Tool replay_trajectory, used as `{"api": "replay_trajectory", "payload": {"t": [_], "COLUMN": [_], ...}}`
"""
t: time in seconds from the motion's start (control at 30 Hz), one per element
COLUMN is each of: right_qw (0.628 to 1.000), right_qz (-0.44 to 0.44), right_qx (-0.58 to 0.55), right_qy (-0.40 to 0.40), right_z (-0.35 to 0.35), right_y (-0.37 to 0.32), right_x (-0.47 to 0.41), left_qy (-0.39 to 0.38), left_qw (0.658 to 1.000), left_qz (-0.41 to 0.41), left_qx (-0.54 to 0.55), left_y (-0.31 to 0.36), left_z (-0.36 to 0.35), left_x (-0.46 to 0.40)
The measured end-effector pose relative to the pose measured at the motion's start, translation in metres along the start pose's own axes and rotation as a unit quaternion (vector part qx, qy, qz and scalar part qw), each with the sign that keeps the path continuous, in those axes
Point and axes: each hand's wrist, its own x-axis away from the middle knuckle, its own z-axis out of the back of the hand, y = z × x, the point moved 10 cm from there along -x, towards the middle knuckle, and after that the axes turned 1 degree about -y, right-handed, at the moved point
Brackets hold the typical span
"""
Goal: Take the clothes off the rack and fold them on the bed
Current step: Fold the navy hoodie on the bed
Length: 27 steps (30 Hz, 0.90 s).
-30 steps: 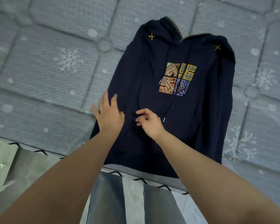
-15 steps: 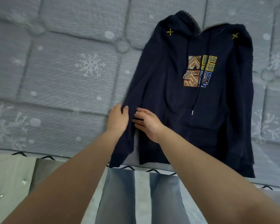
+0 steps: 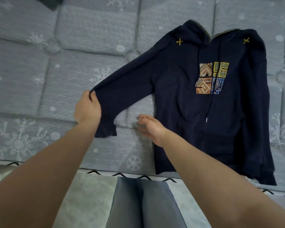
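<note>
Upper left of frame: dark object (image 3: 52, 3) at the top edge, blurred, cannot identify. Grey quilted mattress (image 3: 39, 76) with a white snowflake print fills most of the frame; its zigzag-trimmed edge runs along the lower part. Left of centre: left hand (image 3: 87, 107) pinches a fold of the sleeve (image 3: 125, 86), fingers and thumb curled round the dark cloth near the cuff end; cuff (image 3: 105, 130) hangs below the hand. The sleeve stretches from the hand up and right to the shoulder. Centre: right hand (image 3: 148, 127) above the mattress, just left of the hoodie's body, fingers loosely curled, gripping nothing. Right of centre: navy hoodie (image 3: 187, 104) lies front-up on the mattress, hood toward the top of frame, hem near the mattress edge. Multicoloured chest patch (image 3: 212, 78), white-tipped drawcord (image 3: 206, 119), two yellow cross marks at the shoulders. Lower centre: person's grey trousers (image 3: 141, 204).
</note>
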Motion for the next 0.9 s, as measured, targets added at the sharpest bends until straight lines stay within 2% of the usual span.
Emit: {"api": "replay_trajectory", "payload": {"t": [0.23,0.4,0.5,0.6,0.67,0.73,0.83,0.9], "right_qw": [1.0,0.995,0.996,0.998,0.993,0.982,0.966,0.959], "right_qz": [-0.019,-0.023,-0.006,0.009,0.014,0.02,0.001,-0.011], "right_qx": [-0.01,-0.098,-0.087,-0.055,-0.089,-0.164,-0.243,-0.274], "right_qy": [-0.007,-0.004,0.005,0.033,0.073,0.088,0.085,0.066], "right_z": [-0.014,-0.038,-0.062,-0.092,-0.11,-0.13,-0.162,-0.183], "right_y": [-0.011,-0.031,-0.048,-0.068,-0.074,-0.078,-0.081,-0.085], "right_x": [-0.018,-0.03,-0.047,-0.064,-0.076,-0.087,-0.1,-0.103], "left_qy": [-0.025,-0.04,-0.025,-0.037,-0.065,-0.115,-0.221,-0.268], "left_qw": [0.999,0.996,0.985,0.955,0.943,0.942,0.946,0.935], "left_qz": [-0.023,-0.074,-0.129,-0.22,-0.25,-0.242,-0.204,-0.21], "left_qx": [-0.022,-0.023,-0.11,-0.193,-0.212,-0.202,-0.125,-0.096], "left_y": [0.001,0.012,0.017,0.028,0.022,0.009,-0.016,-0.025], "left_z": [0.016,0.019,0.027,0.028,0.028,0.024,0.007,0.0], "left_x": [-0.055,-0.081,-0.098,-0.113,-0.126,-0.142,-0.167,-0.176]}}
